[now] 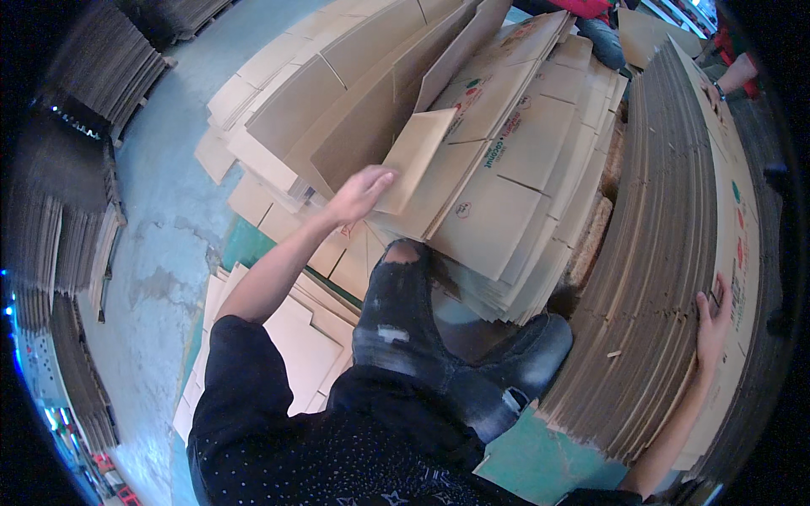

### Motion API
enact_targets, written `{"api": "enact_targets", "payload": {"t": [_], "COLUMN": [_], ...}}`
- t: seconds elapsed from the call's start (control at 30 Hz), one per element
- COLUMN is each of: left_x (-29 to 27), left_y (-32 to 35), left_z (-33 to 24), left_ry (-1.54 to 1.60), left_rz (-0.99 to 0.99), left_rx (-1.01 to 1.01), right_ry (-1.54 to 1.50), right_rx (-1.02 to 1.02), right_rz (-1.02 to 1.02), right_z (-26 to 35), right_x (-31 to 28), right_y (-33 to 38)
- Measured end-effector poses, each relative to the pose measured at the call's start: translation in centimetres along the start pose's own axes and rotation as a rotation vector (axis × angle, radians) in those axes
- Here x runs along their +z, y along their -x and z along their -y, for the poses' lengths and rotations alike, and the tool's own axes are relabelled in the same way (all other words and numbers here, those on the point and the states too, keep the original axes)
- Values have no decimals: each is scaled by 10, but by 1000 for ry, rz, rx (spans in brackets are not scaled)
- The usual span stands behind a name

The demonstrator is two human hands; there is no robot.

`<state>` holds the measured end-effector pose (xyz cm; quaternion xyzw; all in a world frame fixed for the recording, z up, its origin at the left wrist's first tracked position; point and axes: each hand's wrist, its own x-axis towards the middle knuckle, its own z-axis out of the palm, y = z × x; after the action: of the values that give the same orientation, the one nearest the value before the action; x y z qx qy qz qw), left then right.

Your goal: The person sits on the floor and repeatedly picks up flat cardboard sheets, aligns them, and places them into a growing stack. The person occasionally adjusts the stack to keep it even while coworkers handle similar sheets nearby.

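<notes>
My left hand (363, 194) is closed, its fingers pressed together at the edge of a raised flap on a flattened cardboard box (418, 156). That sheet lies on the pile in front of my knees, with other flaps standing up to its left. My right hand (715, 320) rests on the near end of a long stack of cardboard sheets (654, 253) on edge. Its thumb is apart from the fingers, which lie flat on the printed face of an outer sheet (736, 228).
Another person's hand (713, 91) touches the far end of the right stack. A second person in red (586, 7) sits beyond the pile. Flat sheets (304, 337) lie by my left leg. More cardboard stacks (84, 63) stand at the far left, across the blue-grey floor (173, 219).
</notes>
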<state>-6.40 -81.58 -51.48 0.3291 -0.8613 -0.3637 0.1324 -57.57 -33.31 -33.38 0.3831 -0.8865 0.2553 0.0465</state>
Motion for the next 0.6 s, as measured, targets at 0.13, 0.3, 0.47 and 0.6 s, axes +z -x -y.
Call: {"api": "enact_targets", "payload": {"t": [0.13, 0.3, 0.47, 0.6], "left_x": [-7, 22, -62, -139], "left_y": [-26, -9, -21, -10], "left_z": [34, 22, 38, 78], "left_ry": [-74, -488, -970, -878], "left_rz": [-79, 269, -780, -610], "left_rx": [-331, -434, -160, -682], "right_ry": [6, -29, 25, -1], "right_rx": [-3, 5, 20, 1], "right_rz": [1, 8, -20, -13], "right_z": [-1, 1, 4, 3], "right_x": [1, -1, 1, 2], "right_y": [0, 0, 1, 0]}}
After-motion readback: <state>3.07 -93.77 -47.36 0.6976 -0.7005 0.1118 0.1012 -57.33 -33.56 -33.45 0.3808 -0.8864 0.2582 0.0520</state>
